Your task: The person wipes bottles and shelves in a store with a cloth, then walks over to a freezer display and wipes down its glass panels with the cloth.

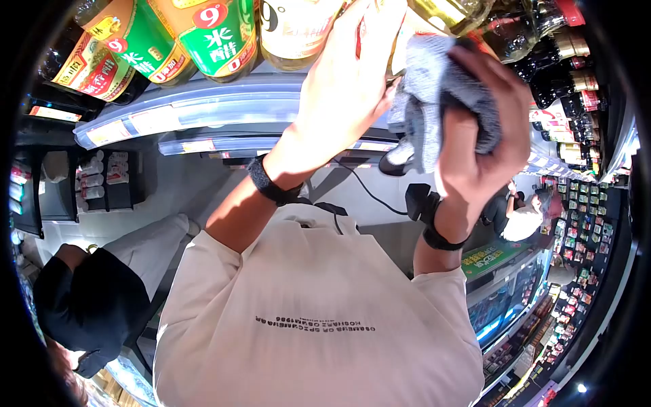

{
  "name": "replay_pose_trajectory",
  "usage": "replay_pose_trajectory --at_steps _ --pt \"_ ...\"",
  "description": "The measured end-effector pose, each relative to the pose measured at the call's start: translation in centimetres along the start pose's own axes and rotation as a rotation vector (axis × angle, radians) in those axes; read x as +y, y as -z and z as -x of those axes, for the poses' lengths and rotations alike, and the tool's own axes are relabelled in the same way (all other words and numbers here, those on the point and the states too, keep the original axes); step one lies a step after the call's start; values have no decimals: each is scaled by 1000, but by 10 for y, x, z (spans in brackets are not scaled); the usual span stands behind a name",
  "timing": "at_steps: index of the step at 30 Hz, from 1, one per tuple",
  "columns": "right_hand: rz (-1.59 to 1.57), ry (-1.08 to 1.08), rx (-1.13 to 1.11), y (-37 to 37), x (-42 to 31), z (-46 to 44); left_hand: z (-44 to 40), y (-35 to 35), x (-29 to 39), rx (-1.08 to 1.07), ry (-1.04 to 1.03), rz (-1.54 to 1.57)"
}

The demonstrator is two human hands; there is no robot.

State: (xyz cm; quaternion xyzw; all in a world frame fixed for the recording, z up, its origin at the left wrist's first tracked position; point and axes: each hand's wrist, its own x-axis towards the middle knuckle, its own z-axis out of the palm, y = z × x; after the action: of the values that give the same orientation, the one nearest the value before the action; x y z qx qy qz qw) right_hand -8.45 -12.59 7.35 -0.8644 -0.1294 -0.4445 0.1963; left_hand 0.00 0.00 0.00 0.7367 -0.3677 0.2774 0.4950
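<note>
Right now, a soft grey cloth point(422, 88) is bunched up beside the bottles at the front of the shelf, a little to the right of the middle. The right hand point(491, 159) has its fingers and thumb curled firmly around it, so that loose folds hang out below the grip. Close by, the left hand point(342, 88) reaches up among the bottles, its fingers stretched toward the top edge of the view. Strong glare and the frame edge hide the fingertips, so I cannot tell whether it grips a bottle or only rests against one.

As for progress, the cloth is gathered and up at bottle height, and the bottles near the hands stand in their row. Nothing visible separates bottles already handled from any left over, so how much remains cannot be judged.

Just left of the left hand is a clear bottle with a pale cream label point(298, 34); next come bottles with green-and-orange labels point(220, 44), then a dark bottle with a red-and-yellow label point(102, 68). Past the right hand, dark glass bottles point(563, 54) crowd the shelf. A clear plastic shelf rail point(230, 108) runs beneath the row.

Farther out, each wrist wears a black strap, with a black boxy device point(422, 203) on the right one. Below spreads the wearer's white printed T-shirt point(319, 285). A person in a black top point(95, 298) is at lower left, and another in white point(522, 224) is off to the right.
</note>
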Motion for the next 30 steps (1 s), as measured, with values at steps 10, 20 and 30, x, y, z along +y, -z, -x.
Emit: replay_pose_trajectory --at_steps 10,20,30 --pt "62 74 112 -14 -3 -2 3 6 2 -31 -46 -18" --pt "-183 -10 282 -1 2 -30 2 -3 -7 54 -123 -19" --pt "-64 -172 38 -5 -14 -5 2 0 -4 0 -24 1"
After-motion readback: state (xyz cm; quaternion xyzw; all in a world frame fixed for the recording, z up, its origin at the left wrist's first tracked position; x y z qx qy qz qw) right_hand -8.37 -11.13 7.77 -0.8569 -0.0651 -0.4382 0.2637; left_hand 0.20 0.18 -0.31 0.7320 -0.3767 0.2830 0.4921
